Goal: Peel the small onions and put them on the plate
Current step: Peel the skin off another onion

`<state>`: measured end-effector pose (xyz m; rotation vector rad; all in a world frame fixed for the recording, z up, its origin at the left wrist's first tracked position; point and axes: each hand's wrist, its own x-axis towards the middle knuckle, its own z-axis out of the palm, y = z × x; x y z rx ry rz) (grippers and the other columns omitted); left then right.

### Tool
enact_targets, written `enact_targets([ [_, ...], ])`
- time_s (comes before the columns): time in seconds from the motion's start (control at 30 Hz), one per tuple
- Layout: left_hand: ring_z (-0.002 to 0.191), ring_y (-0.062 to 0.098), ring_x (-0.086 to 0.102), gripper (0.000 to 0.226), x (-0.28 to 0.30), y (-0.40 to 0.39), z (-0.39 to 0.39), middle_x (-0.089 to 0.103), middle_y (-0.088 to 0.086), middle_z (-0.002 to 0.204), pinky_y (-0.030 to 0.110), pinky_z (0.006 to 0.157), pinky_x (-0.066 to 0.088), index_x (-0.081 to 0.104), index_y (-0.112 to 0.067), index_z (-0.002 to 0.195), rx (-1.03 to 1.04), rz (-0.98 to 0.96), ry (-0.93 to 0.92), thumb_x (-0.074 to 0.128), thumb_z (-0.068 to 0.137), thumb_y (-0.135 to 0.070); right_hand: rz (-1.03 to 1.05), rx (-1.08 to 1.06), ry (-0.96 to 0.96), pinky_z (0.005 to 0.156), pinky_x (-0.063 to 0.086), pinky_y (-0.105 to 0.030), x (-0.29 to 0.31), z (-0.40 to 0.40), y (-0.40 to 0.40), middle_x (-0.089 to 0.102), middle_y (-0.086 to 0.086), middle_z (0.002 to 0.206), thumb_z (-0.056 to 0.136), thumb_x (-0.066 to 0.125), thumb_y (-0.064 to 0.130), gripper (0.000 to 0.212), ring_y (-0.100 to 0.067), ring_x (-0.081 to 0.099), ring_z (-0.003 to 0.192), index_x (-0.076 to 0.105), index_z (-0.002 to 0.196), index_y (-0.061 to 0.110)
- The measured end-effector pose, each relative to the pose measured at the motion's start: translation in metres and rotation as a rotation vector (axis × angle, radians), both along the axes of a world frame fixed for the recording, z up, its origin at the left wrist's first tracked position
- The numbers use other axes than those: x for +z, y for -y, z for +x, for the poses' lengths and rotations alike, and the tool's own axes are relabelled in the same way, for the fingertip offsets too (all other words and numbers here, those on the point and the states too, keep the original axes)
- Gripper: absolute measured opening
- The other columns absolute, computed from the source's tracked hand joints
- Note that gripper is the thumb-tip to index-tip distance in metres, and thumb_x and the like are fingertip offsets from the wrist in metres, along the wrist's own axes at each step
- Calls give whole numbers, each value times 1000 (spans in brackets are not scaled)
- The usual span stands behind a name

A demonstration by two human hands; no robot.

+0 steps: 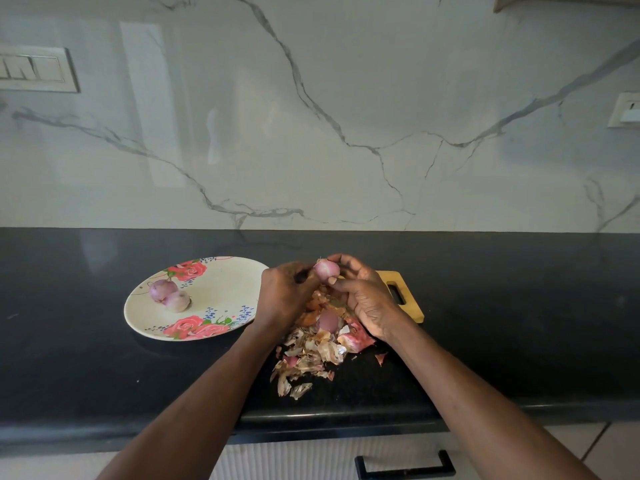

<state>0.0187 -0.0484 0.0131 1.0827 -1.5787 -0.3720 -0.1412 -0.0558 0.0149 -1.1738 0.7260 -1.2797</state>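
You hold one small onion (326, 270) up between both hands, above the peel pile (317, 344) in the middle of the counter (519, 323). Your right hand (363, 299) curls round it from the right, thumb and fingertips pinching its side and base. Your left hand (285, 294) closes in from the left, with its fingers bent against the onion's left side; whether they grip the bulb or a strip of skin you cannot tell from here. The onion shows pale pink flesh with a few wisps at its top.

Under your hands the peel pile spreads toward the front edge of the counter, papery brown and pink scraps, with one loose piece (380, 358) just to its right. A reddish onion (328, 321) lies among the peels, half covered.

The plate (221, 289) sits on the counter to the left of your hands, near the middle of its depth, its right rim touching or just beside your left hand. Two peeled onions (169, 295) rest on the left part of the plate, touching each other.

A wooden board (408, 299) lies behind your right hand, only its handle end showing. Behind the counter stands a marble wall (346, 98) with a switch plate (38, 69) at the left and another (625, 110) at the right.
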Motion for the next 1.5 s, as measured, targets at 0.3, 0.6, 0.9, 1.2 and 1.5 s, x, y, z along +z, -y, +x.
enact_targets([
  [0.3,71,11,71,18,-3,3,-2,77,2,84,33,65,55,79,-10,102,11,-101,118,76,90,-23,69,-74,26,79,61,-36,0,3,1,72,-19,109,88,71,-1,29,-21,73,86,58,114,3],
  [0.6,67,6,71,14,2,-2,-2,73,-13,80,12,57,52,78,-9,103,-18,21,-83,75,89,-12,99,14,114,79,61,-34,4,0,-3,67,-23,113,93,61,-5,27,-26,70,90,55,119,-2],
  [0.9,75,24,75,19,2,6,3,77,-2,78,49,74,62,79,-25,86,-73,133,-273,65,87,-12,133,52,187,75,61,-29,8,-2,-3,66,-23,112,98,52,-2,25,-24,70,89,56,122,-2],
  [1.2,71,27,74,18,5,9,1,77,13,79,44,77,62,77,-8,88,-181,210,-502,61,94,0,157,73,225,77,62,-36,8,-4,-3,67,-23,113,103,45,3,26,-29,70,91,59,125,3],
  [1.5,63,23,72,18,8,10,-5,72,21,72,29,63,61,71,5,83,-273,322,-872,58,94,5,146,91,324,90,59,-39,7,-4,0,65,-25,120,102,44,-1,26,-31,70,99,60,122,1],
])
